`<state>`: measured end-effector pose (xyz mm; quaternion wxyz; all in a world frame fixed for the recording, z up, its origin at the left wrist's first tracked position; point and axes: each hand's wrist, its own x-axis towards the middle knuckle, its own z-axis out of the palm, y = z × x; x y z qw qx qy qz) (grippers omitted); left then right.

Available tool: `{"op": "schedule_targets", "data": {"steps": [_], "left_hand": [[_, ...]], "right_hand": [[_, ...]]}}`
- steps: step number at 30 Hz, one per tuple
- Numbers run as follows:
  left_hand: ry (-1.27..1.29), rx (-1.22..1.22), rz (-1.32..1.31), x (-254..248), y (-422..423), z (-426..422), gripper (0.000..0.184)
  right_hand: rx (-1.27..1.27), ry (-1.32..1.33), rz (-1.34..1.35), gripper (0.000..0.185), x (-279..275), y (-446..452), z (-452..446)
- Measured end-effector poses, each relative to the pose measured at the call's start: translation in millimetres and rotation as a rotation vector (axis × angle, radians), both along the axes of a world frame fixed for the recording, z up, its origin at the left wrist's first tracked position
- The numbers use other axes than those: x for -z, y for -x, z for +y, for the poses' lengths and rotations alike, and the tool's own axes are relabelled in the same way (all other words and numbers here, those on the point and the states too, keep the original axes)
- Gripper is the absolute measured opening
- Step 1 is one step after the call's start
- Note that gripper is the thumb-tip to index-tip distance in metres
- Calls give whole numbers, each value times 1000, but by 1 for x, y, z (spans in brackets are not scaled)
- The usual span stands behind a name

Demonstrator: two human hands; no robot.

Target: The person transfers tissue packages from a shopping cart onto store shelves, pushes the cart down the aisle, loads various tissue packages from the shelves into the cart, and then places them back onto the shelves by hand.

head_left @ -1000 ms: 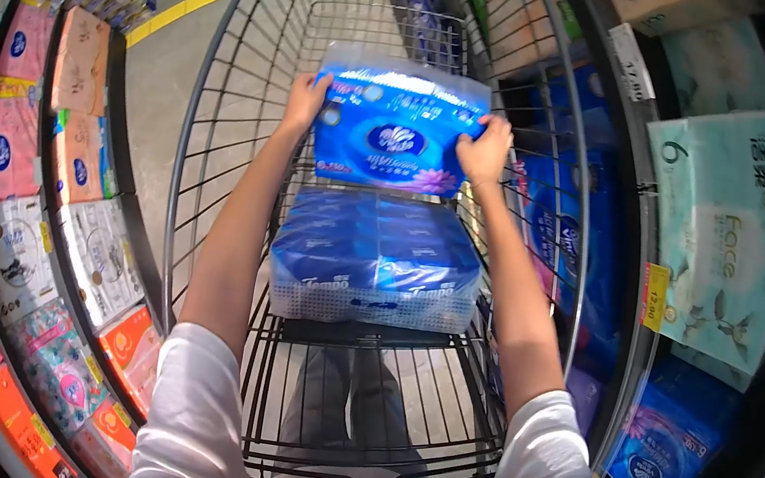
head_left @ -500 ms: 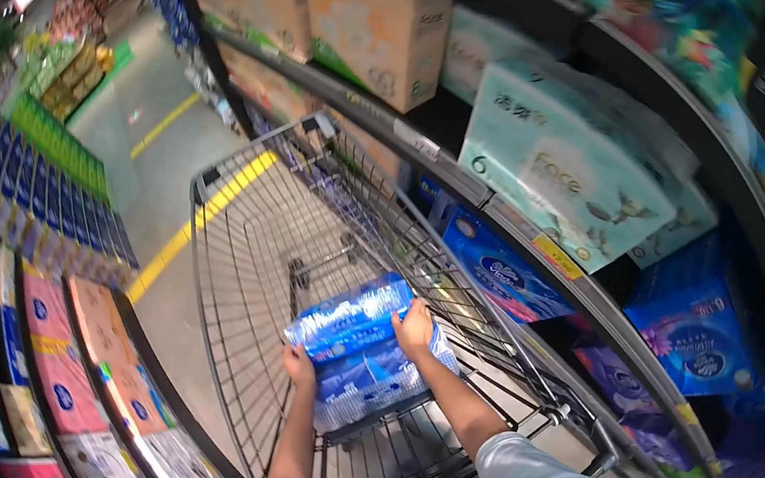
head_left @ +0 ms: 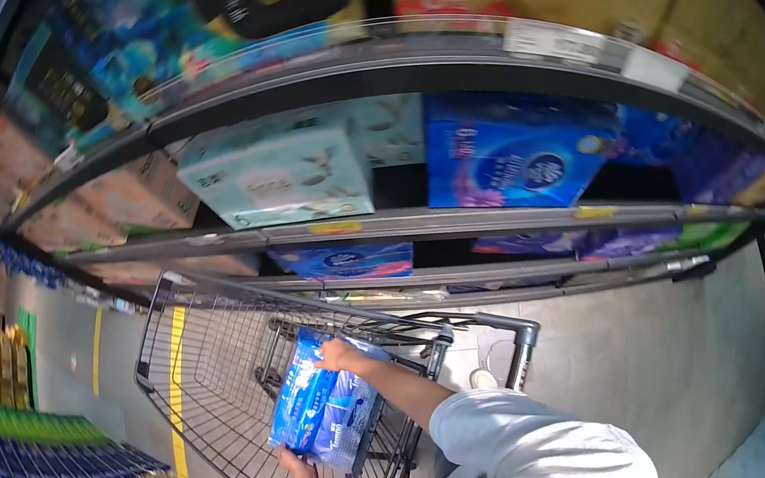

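A blue plastic-wrapped tissue pack (head_left: pixel 304 406) is held between my two hands, over the basket of a wire shopping cart (head_left: pixel 213 364). My right hand (head_left: pixel 340 355) grips the pack's upper edge in the view, with the fingers bent over the wrapping. At the lower edge, my left hand (head_left: pixel 292 461) is closed on the pack's corner; part of its fingers is hidden. Whether the pack rests on the cart's wire cannot be told.
A long shelf runs beside the cart, carrying a pale green tissue pack (head_left: pixel 280 171), a blue tissue pack (head_left: pixel 515 155) and purple packs. A black cart handle (head_left: pixel 525 342) sticks out near the shelf. Stacked goods (head_left: pixel 78 455) line the lower left.
My view has swung right, towards the shelf, so the cart and pack appear rotated. Both hands still hold the tissue pack over the cart.
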<state>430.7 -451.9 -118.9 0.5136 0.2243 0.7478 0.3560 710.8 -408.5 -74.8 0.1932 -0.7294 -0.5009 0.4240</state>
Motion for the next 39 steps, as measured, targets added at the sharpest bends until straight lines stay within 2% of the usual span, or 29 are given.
{"op": "schedule_targets", "data": {"steps": [4, 8, 10, 12, 13, 15, 16, 17, 18, 19, 20, 21, 22, 23, 25, 26, 27, 32, 36, 37, 38, 39], "left_hand": [[26, 7, 24, -23, -3, -16, 34], [-83, 57, 18, -59, -5, -37, 35], [-113, 38, 62, -98, -15, -49, 36], [-371, 26, 76, -131, -20, -56, 34], [-454, 79, 156, -163, -25, -61, 35], [-660, 44, 206, -235, -50, -71, 30], [-749, 29, 340, -262, -50, -81, 27], [-842, 80, 504, -295, -55, -89, 26], [-938, 9, 249, -343, -96, -116, 25], [-1046, 49, 519, -351, -76, -115, 25], [-1072, 50, 543, -391, -113, -148, 23], [-1088, -41, 501, -412, -135, -168, 22], [-1191, -105, 291, -422, -156, -186, 22], [-1315, -146, 240, -426, -180, -203, 22], [-1477, -122, 103, -428, -234, -236, 22], [-1513, -61, 7, -428, -262, -249, 21], [-1527, 2, -40, -427, -288, -255, 17], [-1385, 304, -333, -434, -432, -295, 5], [-1420, 576, -453, -404, -514, -296, 5], [-1413, 603, -493, -396, -535, -296, 5], [-1411, 625, -533, -391, -553, -298, 5], [-1446, 676, -533, -391, -566, -304, 5]], "right_hand": [[-34, 11, -31, 40, -34, -5, -24], [-75, -26, -69, 38, -66, -14, -46], [-66, -99, -66, 37, -80, -18, -52], [-92, -252, -17, 38, -117, -30, -63], [-36, -259, 38, 36, -149, -37, -76], [-35, -501, 70, 31, -180, -51, -90], [10, -501, 193, 33, -228, -70, -124], [46, -600, 276, 33, -250, -85, -147], [70, -660, 313, 32, -271, -100, -170], [73, -734, 392, 29, -296, -120, -197], [131, -840, 433, 25, -313, -136, -222], [178, -924, 452, 21, -330, -155, -250], [192, -973, 465, 17, -337, -172, -273], [315, -1091, 629, 14, -347, -184, -297], [557, -1226, 646, 16, -360, -215, -339], [613, -1308, 530, 16, -362, -235, -358], [714, -1331, 623, 18, -369, -247, -377], [1126, -1552, 345, 17, -364, -328, -447], [1276, -1703, 283, 24, -344, -386, -488], [1322, -1744, 199, 32, -344, -400, -491], [1308, -1720, 159, 26, -333, -417, -499], [1328, -1732, 142, 29, -328, -435, -501]]}}
